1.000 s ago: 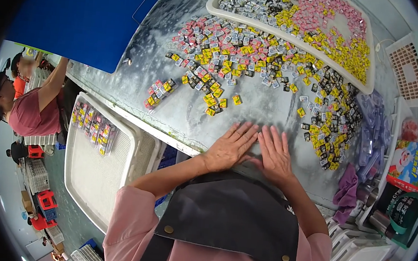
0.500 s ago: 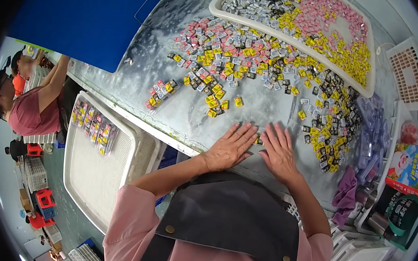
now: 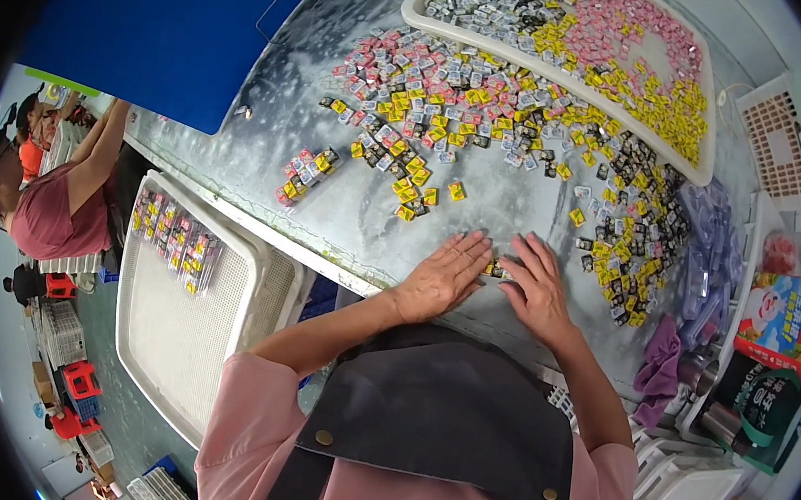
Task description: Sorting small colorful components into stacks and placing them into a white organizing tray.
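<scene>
Few packets (image 3: 497, 270), perhaps, beneath fingers (image 3: 476, 253)

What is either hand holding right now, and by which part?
Nothing is gripped. Left hand and right hand lie flat, palms down, on the grey table, pressing a few small yellow wrapped pieces between their fingertips.

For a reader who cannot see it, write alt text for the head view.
Both hands, left hand and right hand, lie flat on a grey table over a few small packets. Beyond them spreads a heap of coloured packets and a full white tray.
</scene>
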The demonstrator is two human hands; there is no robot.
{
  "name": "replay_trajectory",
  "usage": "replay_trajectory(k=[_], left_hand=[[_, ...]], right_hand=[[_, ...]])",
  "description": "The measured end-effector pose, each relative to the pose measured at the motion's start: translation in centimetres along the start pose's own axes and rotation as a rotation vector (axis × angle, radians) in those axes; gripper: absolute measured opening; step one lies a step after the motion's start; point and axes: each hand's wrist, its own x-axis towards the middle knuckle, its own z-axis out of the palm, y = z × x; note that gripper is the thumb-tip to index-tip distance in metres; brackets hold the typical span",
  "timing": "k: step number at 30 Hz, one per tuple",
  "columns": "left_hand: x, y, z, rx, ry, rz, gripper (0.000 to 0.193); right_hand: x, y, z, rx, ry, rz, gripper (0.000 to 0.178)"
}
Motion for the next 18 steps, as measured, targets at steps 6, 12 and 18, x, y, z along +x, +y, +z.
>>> replay_trajectory(k=[6, 12, 18], left_hand=[[-0.1, -0.1, 0.4, -0.015, 0.005, 0.022, 0.056], [-0.3, 0.2, 0.2, -0.010, 0.039, -0.006, 0.055], [-0.2, -0.1, 0.7, 0.000, 0.043, 0.040, 0.054]], right_hand=[[-0.2, -0.6, -0.3, -0.014, -0.014, 0.024, 0.042], [-0.6, -1.8, -0.1, -0.115, -0.045, -0.021, 0.045], [-0.5, -1.6, -0.1, -0.132, -0.054, -0.058, 0.040]])
